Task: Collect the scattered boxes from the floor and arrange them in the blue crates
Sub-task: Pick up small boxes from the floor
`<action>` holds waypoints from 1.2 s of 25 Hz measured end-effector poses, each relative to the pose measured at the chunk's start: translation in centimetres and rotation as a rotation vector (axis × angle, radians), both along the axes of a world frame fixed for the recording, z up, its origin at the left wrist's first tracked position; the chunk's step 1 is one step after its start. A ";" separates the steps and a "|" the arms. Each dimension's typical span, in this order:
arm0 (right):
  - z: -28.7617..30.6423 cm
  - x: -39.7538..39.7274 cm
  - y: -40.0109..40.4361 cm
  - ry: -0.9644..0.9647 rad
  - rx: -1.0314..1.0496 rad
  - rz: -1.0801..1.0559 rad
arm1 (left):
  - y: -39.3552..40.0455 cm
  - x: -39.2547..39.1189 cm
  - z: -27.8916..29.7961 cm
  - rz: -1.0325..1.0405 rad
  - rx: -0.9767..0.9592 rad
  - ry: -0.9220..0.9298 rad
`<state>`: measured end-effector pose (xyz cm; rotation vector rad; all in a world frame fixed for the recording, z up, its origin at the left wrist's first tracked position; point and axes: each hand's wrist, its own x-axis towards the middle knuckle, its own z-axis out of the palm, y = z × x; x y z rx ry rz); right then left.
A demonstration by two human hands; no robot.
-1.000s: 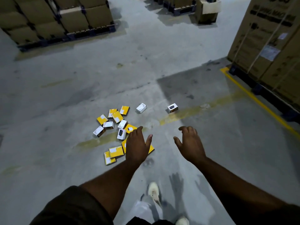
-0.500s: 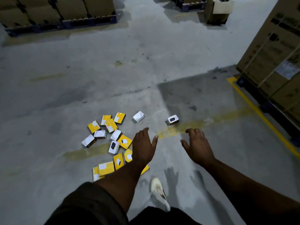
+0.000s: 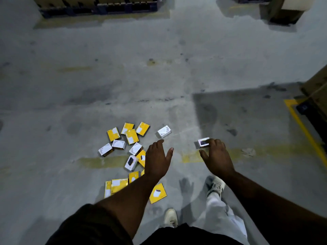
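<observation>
Several small yellow and white boxes point(image 3: 131, 136) lie scattered on the grey concrete floor ahead of me. One white box point(image 3: 164, 131) sits apart to their right, and another white box with a dark picture point(image 3: 203, 142) lies further right. My left hand point(image 3: 157, 160) hovers with relaxed fingers over the right edge of the pile and holds nothing. My right hand point(image 3: 216, 159) is stretched out with its fingertips over the near side of the pictured white box; I cannot tell whether they touch it. No blue crate is in view.
Loaded pallets point(image 3: 99, 6) line the far left, a cardboard carton point(image 3: 286, 9) stands far right, and big cartons on a pallet point(image 3: 316, 96) sit at the right behind a yellow floor line point(image 3: 304, 128). My feet point(image 3: 170, 217) are below the hands.
I have stepped closer, so the boxes look nearer. My right hand has come level with the pictured white box, and my left hand now reaches over the pile's right edge.
</observation>
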<state>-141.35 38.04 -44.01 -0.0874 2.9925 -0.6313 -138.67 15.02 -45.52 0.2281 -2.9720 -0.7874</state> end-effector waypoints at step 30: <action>-58.0 -41.4 15.5 -0.632 0.171 0.539 | 21.8 -34.0 -48.2 0.380 0.205 -0.539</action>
